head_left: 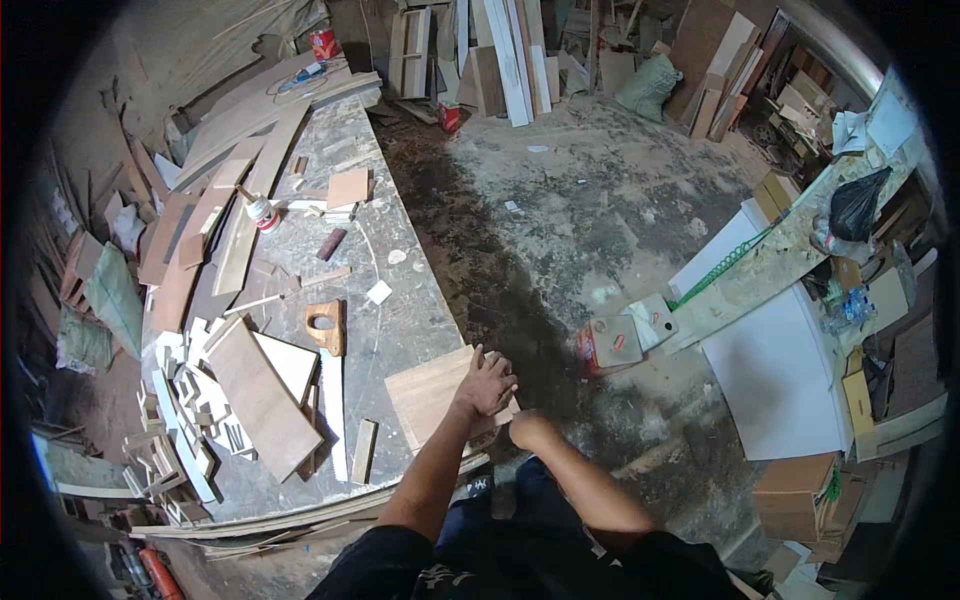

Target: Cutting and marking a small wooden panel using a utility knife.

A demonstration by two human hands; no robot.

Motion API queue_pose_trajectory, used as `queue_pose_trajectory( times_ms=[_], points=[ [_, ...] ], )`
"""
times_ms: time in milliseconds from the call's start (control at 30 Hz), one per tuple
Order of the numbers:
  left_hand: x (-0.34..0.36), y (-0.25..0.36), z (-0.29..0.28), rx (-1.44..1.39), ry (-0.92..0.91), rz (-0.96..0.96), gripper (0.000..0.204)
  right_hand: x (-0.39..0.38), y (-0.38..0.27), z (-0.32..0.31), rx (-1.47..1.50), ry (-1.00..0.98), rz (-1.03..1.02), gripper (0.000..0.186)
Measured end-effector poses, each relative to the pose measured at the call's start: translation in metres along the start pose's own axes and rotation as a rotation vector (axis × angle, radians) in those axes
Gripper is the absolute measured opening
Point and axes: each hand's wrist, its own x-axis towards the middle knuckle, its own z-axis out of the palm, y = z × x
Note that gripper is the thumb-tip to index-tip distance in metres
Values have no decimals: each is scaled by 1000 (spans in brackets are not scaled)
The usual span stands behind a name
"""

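Note:
A light plywood panel [422, 392] lies at the table's right edge, jutting a little past it. My left hand [487, 386] presses down on its right part, fingers stretched and slightly spread. Close beside the panel's lower right corner, my right hand [535, 431] is rounded like a fist; its fingers and whatever they hold are hidden. To the left of the panel lies a handsaw [332, 400] with a wooden handle, its blade toward me. A short wood strip [365, 451] rests between saw and panel.
The worktable [400, 290] carries a larger plywood board [262, 397], several white offcuts, long planks [262, 170] and a white glue bottle [262, 215]. On the floor to the right stands a square tin [612, 342] near white sheets [775, 365]. Boards lean at the back wall.

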Motion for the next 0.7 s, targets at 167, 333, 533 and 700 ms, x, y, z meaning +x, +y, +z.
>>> queue_pose_trajectory(
  times_ms=[167,333,533,700],
  points=[
    [-4,-3,4,-9,31,1,29,5,-2,-19,-120,-146,-105,33],
    [-6,-1,4,12,56,15,29,-12,-21,-30,-125,-95,-93,33],
    [6,7,-3,-16,-6,-8,30,-15,0,-34,-87,-115,-134,27],
    [2,6,2,20,10,-35,33,-18,6,-57,-202,-96,-241,22]
  ],
)
